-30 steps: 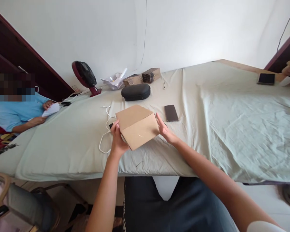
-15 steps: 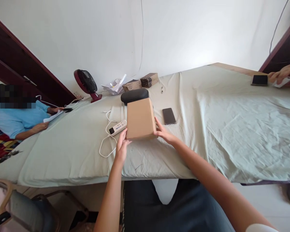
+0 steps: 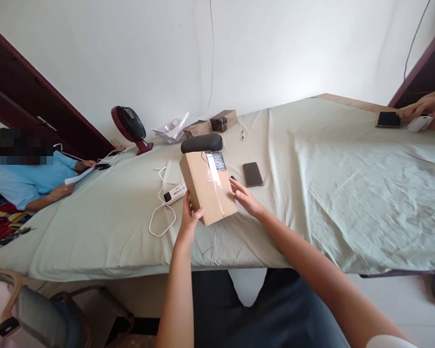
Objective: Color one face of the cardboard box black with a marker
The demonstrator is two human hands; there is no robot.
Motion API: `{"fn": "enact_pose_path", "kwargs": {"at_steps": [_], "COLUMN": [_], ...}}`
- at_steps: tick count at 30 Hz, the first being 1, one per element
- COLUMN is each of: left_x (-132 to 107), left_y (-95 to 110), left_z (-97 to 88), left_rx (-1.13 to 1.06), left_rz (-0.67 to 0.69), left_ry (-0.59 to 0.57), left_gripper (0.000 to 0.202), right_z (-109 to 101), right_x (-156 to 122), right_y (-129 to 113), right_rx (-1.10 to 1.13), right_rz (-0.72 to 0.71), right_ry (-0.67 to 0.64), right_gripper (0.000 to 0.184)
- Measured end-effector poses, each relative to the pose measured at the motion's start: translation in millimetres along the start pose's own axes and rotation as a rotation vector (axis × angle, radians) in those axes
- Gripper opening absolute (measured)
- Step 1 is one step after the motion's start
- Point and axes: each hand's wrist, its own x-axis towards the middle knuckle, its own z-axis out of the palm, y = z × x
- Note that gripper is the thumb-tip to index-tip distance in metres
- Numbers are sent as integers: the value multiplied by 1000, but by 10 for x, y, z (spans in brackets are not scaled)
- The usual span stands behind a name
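White wall (image 3: 293, 63) backs the long counter (image 3: 101, 217), draped in pale green cloth (image 3: 348, 159). At its left end, a person in blue (image 3: 32, 181) holds white paper (image 3: 80, 176). Toward the far edge stands a maroon fan (image 3: 129, 123), its tilted head probably aimed at those seated. Nearer the front edge, a looped white cable (image 3: 158, 235) lies beside a white labelled device (image 3: 176, 193). Just right of that, near the front edge's middle, is the cardboard box (image 3: 203, 188), tilted, its taped face toward the wearer, perhaps for viewing. Left hand (image 3: 189, 220): its grip clasps the lower left corner, thumb in front, seemingly bearing weight. Behind sits a black hard case (image 3: 202, 142). Right hand (image 3: 247, 198): its grip holds the box's right side with extended fingers, likely steadying it. Farther right lies a smartphone (image 3: 253, 174), flat and well within reach.
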Motion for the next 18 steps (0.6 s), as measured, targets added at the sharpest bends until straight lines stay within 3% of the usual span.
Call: {"fn": "enact_pose_path", "kwargs": {"at_steps": [2,4,9,13,16,18], "left_x": [-67,-113,-82,-63,-105,-143], "left_y": [34,44,46,152,255,304], "left_z": [-42,-69,-112,-120,-96,-68], "left_rx": [-102,-170,-186,-49,192,248], "left_rz": [-75,-149,-273,-109,101,145], "left_ry": [-128,-168,-19,38,61,18], "left_gripper": [90,84,80,75,73,78], "right_z": [2,10,-9,-26,-1,21], "right_x": [20,24,0,-19,-35,-45], "right_y": [3,21,74,106,91,59], "right_rx": [138,236,301,264,235,184], "right_rz": [106,178,262,300,262,198], "right_ry": [-63,-101,-31,-6,35,61], "right_gripper": [108,108,86,85,95,105]}}
